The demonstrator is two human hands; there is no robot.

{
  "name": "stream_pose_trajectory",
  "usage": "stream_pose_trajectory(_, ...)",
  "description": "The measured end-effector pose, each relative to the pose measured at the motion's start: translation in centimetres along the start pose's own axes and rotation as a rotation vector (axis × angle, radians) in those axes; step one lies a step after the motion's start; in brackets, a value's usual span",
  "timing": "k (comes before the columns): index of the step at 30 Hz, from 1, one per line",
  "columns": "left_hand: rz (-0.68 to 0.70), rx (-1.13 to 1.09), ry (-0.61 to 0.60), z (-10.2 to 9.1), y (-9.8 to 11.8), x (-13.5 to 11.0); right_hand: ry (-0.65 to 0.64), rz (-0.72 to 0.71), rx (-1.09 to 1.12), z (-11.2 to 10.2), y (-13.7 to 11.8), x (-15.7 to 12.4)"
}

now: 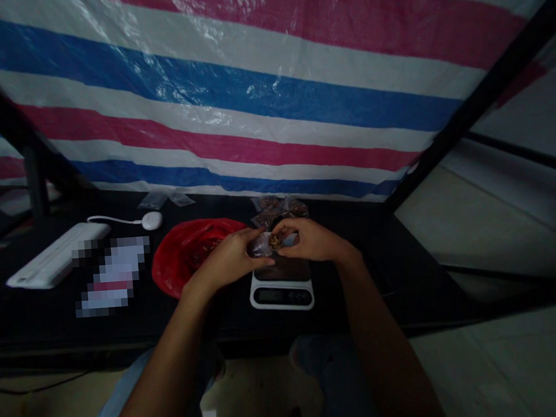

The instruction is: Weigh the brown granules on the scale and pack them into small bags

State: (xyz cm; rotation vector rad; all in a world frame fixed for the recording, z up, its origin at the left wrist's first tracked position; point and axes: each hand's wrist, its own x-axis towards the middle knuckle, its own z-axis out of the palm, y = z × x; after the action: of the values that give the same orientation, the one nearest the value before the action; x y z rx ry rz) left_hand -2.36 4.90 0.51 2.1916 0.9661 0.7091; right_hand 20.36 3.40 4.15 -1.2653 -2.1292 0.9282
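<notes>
My left hand (227, 260) and my right hand (311, 239) meet above a digital kitchen scale (281, 292), both pinching a small clear plastic bag (263, 245) from either side. Brown, crumbly food (275, 240) shows at the bag's opening, between my fingers. A red plastic bag (183, 256) lies crumpled just left of my left hand, with brown pieces inside. The scale's white front and display face me, while my hands hide much of its platform.
Several filled small bags (278, 210) sit behind the scale on a black table (228, 320). Flat clear bags (165, 199) lie further back. To the left are a white bar-shaped object (57, 256), a white corded puck (152, 220) and a pixelated item (114, 277). A striped tarp (227, 98) hangs behind.
</notes>
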Motion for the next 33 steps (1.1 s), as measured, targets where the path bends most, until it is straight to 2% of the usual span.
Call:
stream_pose_trajectory(7,0.057,0.006,0.063,0.3,0.1,0.1,0.009,-0.127,-0.170,-0.3,-1.3,0.5)
stream_pose_trajectory(13,0.092,-0.074,0.111,0.7,0.3,0.2,0.049,-0.053,-0.074,-0.3,-2.3,0.8)
stream_pose_trajectory(18,0.158,-0.146,0.168,1.1,0.6,0.1,0.096,-0.121,-0.059,-0.2,-3.2,1.4)
stream_pose_trajectory(21,0.146,-0.156,0.214,1.4,0.7,-0.1,0.137,-0.124,-0.078,-0.1,-3.8,1.6)
stream_pose_trajectory(25,0.115,-0.163,0.294,1.7,0.8,-0.1,0.157,-0.140,0.086,-0.4,-4.1,1.2)
stream_pose_trajectory(28,0.072,-0.252,0.368,1.9,1.1,0.0,0.134,-0.103,0.260,-0.9,-3.9,0.6)
stream_pose_trajectory(33,-0.013,-0.373,0.370,2.0,1.3,0.1,0.177,-0.108,0.315,-2.0,-2.9,-0.2)
